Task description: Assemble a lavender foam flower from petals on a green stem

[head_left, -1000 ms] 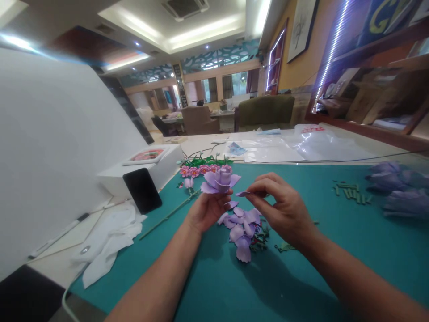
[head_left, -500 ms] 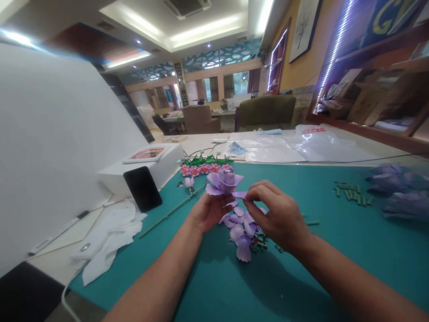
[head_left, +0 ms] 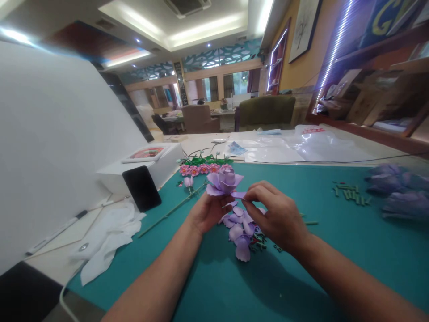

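Observation:
A purple artificial flower (head_left: 226, 182) with layered petals stands upright in my left hand (head_left: 209, 213), whose fingers close around its underside. My right hand (head_left: 278, 214) pinches a single purple petal (head_left: 238, 195) between thumb and fingers, its inner end against the flower's lower edge. Whether the two are joined, I cannot tell. Below both hands lies a pile of loose purple petals (head_left: 241, 241), with small green and red pieces (head_left: 259, 245) beside it. A long green stem (head_left: 169, 216) rests on the mat to the left of the flower.
Pink flowers (head_left: 203, 168) line the green mat's (head_left: 338, 259) far edge. Green pieces (head_left: 351, 194) and bagged purple parts (head_left: 405, 192) lie at right. A black phone (head_left: 142, 188) leans on a white box (head_left: 167, 156); white tissue (head_left: 110, 248) is at left. Clear plastic bags (head_left: 321, 145) lie behind.
Almost nothing differs. The flower and both hands keep the same positions, and the view has shifted very slightly.

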A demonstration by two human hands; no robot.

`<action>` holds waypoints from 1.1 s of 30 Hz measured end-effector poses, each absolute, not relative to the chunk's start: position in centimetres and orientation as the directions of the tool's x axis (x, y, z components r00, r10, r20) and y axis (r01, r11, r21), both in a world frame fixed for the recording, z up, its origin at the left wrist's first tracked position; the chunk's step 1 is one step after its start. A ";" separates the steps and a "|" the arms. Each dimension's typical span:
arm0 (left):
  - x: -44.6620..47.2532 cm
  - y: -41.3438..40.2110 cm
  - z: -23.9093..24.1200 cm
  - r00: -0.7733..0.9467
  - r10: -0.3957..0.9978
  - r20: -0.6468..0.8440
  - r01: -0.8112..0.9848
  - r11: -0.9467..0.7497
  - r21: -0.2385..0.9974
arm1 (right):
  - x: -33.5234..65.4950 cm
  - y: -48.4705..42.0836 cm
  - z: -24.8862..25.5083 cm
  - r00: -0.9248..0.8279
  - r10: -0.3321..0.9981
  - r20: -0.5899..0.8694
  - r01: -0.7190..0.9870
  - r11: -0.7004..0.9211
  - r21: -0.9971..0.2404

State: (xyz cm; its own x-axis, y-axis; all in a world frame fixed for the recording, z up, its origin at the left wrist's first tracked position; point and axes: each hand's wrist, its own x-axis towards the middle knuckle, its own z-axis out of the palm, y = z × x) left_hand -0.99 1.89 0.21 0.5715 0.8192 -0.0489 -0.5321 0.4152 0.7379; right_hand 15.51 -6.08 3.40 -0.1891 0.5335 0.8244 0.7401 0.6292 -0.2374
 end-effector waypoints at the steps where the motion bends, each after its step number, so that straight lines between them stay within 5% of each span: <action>1: -1.0 1.9 0.2 0.573 0.818 -0.048 -0.531 0.415 0.739 | 15.5 -6.1 3.4 -0.189 0.531 0.826 0.741 0.629 -0.235; 33: 0.2 0.8 0.3 0.539 0.839 -0.069 -0.634 0.458 0.623 | 15.9 -5.7 3.0 -0.157 0.526 0.836 0.720 0.640 -0.267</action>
State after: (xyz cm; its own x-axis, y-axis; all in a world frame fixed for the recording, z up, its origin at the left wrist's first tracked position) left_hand 0.17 0.82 0.27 0.5395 0.8392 -0.0686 -0.6337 0.4583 0.6233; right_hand 15.90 -5.67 3.02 -0.1573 0.5258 0.8360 0.7200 0.6404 -0.2673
